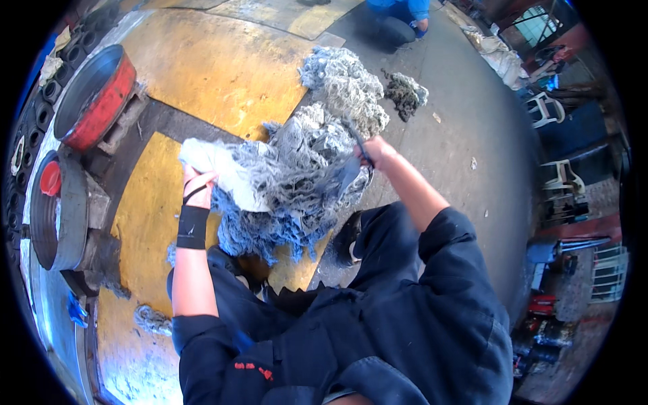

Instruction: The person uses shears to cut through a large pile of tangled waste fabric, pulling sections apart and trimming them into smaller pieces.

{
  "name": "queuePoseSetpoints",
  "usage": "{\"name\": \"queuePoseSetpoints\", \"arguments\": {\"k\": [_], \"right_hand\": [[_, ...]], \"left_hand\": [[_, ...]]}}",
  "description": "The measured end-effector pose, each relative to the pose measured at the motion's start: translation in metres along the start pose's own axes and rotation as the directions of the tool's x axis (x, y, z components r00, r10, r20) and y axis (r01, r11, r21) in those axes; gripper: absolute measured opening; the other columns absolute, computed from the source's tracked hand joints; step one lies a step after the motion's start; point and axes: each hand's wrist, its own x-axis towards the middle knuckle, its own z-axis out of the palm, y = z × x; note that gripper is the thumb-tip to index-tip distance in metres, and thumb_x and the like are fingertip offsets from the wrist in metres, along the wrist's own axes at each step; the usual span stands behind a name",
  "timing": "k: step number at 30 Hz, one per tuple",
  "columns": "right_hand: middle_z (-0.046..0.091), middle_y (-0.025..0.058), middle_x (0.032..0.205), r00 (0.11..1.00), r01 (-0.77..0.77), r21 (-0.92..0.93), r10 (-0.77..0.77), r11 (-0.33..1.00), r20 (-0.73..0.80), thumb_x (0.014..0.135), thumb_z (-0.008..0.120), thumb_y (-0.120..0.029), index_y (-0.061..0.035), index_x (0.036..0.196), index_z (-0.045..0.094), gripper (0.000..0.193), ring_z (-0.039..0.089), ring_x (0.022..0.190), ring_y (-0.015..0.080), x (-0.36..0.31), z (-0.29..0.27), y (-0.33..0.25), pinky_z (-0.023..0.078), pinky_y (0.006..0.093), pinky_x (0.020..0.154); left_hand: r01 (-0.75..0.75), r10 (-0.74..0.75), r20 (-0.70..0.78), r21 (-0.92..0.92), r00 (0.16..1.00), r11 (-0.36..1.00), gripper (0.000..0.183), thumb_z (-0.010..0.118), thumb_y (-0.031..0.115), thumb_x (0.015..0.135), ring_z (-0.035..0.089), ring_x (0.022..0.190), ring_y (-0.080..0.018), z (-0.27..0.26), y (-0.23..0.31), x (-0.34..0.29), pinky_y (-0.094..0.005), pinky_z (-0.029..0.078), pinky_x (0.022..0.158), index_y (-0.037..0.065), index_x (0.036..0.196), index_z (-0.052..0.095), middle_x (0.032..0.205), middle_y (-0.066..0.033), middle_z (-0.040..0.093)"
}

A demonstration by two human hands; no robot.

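A big heap of tangled grey, white and bluish yarn waste (273, 179) lies in front of me, between my knees and beyond. At its left side my left hand (198, 189), with a black wrist wrap, is closed on a white cloth (226, 169) that spreads over the yarn. My right hand (379, 152) is closed at the heap's right edge, on a thin, dark, curved strip (356, 137). Motion blurs that strip, so its kind cannot be made out. Grey fibres hang beside this hand.
Left stand a red-sided round metal tub (104, 111) and a grey tub (71, 209) with a red bowl (50, 178). Yellow floor plates (202, 67) lie under the yarn. A small dark clump (405, 94) sits beyond; a person in blue (398, 17) crouches at the back. White chairs (544, 109) are right.
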Motion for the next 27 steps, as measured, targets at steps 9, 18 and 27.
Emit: {"name": "queuePoseSetpoints", "arguments": {"k": [9, 18, 27], "right_hand": [[0.065, 0.0214, 0.084, 0.705, 0.017, -0.849, -0.609, 0.528, -0.364, 0.069, 0.062, -0.021, 0.0005, 0.085, 0.065, 0.027, 0.064, 0.085, 0.0330, -0.010, -0.155, -0.071, 0.049, 0.0402, 0.077], [0.064, 0.0217, 0.076, 0.535, 0.075, -0.752, -0.663, 0.655, -0.524, 0.067, 0.061, -0.017, 0.0020, 0.075, 0.065, 0.021, 0.064, 0.078, 0.0333, -0.054, -0.215, -0.117, 0.049, 0.0382, 0.073], [0.063, 0.0151, 0.077, 0.521, 0.089, -0.533, -0.495, 0.842, -0.696, 0.071, 0.064, -0.016, 0.0065, 0.084, 0.065, 0.026, 0.063, 0.071, 0.0224, -0.059, -0.230, -0.124, 0.047, 0.0346, 0.061]], "left_hand": [[-0.086, 0.002, -0.345, -0.229, 0.939, 0.970, 0.016, 0.057, -0.002, 0.084, 0.061, 0.088, -0.0191, -0.124, 0.032, 0.002, -0.0316, 0.049, 0.078, 0.000, 0.099, 0.056, 0.098, -0.0101, 0.063], [-0.230, 0.023, -0.461, -0.399, 0.887, 0.887, 0.018, 0.054, 0.001, 0.087, 0.059, 0.101, -0.0245, -0.177, 0.035, 0.000, -0.0343, 0.047, 0.091, -0.008, 0.103, 0.055, 0.105, -0.0155, 0.062], [-0.282, 0.054, -0.539, -0.350, 0.840, 0.893, 0.018, 0.054, 0.000, 0.087, 0.058, 0.101, -0.0244, -0.195, 0.023, 0.005, -0.0337, 0.047, 0.092, -0.008, 0.103, 0.055, 0.106, -0.0163, 0.061]]}}
